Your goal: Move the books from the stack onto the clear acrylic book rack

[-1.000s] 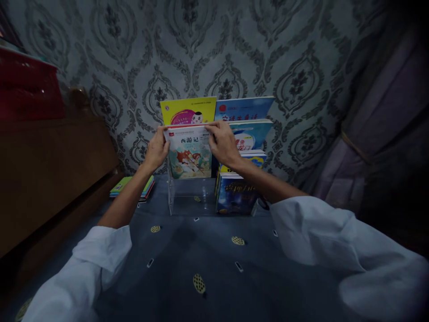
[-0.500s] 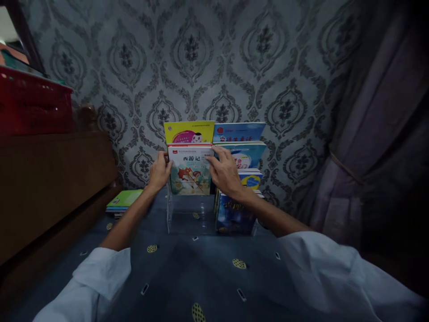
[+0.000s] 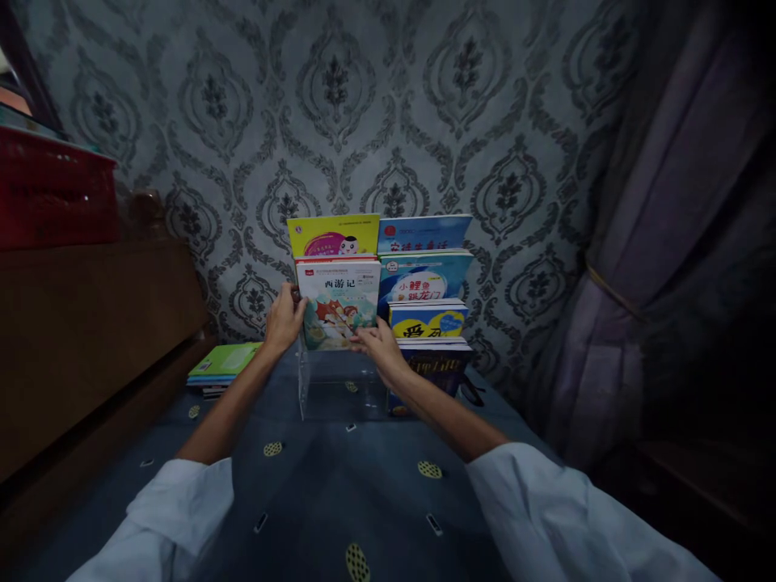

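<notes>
A white-topped picture book (image 3: 341, 307) with a red-caped figure on its cover stands upright in a clear acrylic book stand (image 3: 303, 396). My left hand (image 3: 284, 319) is closed at the book's left edge, thumb in front and fingers partly hidden behind. At the lower right of the cover is my right hand (image 3: 383, 352), its fingers stretched out against the front and holding nothing. Behind this book rises a yellow book (image 3: 332, 234). In the right column stand a blue book (image 3: 424, 230), a teal book (image 3: 452, 271), a yellow-and-blue book (image 3: 449, 322) and dark books (image 3: 445, 372), partly covered by my right arm.
A stack of green-topped books (image 3: 224, 361) lies on the patterned dark blue cloth (image 3: 327, 501) to the left. A red basket (image 3: 57, 190) sits on a brown wooden headboard (image 3: 103, 323). Patterned wallpaper is behind the stand; a tied curtain (image 3: 612, 347) hangs at right.
My right hand has slid from the book's upper right corner down to its lower right. My left hand stays at the left edge. The view has shifted slightly.
</notes>
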`<state>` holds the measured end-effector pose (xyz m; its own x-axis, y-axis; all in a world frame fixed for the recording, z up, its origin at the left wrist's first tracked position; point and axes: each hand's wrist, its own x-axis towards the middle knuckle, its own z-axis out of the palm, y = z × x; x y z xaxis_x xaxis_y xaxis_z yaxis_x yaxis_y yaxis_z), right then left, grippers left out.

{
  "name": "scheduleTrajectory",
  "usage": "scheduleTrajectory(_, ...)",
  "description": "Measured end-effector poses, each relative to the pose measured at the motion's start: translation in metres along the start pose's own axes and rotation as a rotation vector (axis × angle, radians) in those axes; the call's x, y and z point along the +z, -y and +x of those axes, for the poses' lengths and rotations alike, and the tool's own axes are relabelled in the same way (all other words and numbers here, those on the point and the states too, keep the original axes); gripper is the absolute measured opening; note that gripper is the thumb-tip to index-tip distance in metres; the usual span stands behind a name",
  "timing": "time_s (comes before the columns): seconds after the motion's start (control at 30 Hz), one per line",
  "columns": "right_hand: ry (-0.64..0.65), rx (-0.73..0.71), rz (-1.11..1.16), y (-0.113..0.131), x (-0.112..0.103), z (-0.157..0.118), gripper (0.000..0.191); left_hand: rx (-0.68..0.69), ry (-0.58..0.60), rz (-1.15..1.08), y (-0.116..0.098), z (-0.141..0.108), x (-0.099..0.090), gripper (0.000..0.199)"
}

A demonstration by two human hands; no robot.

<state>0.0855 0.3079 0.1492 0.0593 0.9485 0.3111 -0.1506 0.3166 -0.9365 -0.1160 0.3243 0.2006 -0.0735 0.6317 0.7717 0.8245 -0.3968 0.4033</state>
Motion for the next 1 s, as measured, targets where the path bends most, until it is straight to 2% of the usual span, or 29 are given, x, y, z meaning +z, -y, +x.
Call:
scheduleTrajectory(0.17, -0.03, 0.016, 0.008, -0.008, 0.002, -0.004, 0.065, 0.004, -0.008, -0.02, 0.001, 0.0, 0.001, 0.018)
scheduleTrajectory(0.4, 0.002, 0.076, -0.031, -0.011, 0.0, -0.004, 0.072, 0.014, -0.006, 0.038, 0.0, -0.001, 0.0, 0.015)
scheduleTrajectory(0.77, 0.047, -0.014, -0.109, -0.023, -0.001, -0.006, 0.075, -0.026, 0.134, 0.31, -0.012, 0.0, -0.005, 0.02)
scheduleTrajectory(0.9, 0.056, -0.008, -0.104, -0.023, -0.001, -0.007, 0.077, -0.034, 0.135, 0.228, -0.007, 0.004, -0.003, 0.021)
scheduleTrajectory(1.0, 0.049, 0.0, -0.106, -0.022, -0.001, -0.008, 0.076, -0.041, 0.123, 0.028, 0.002, 0.011, -0.001, 0.019)
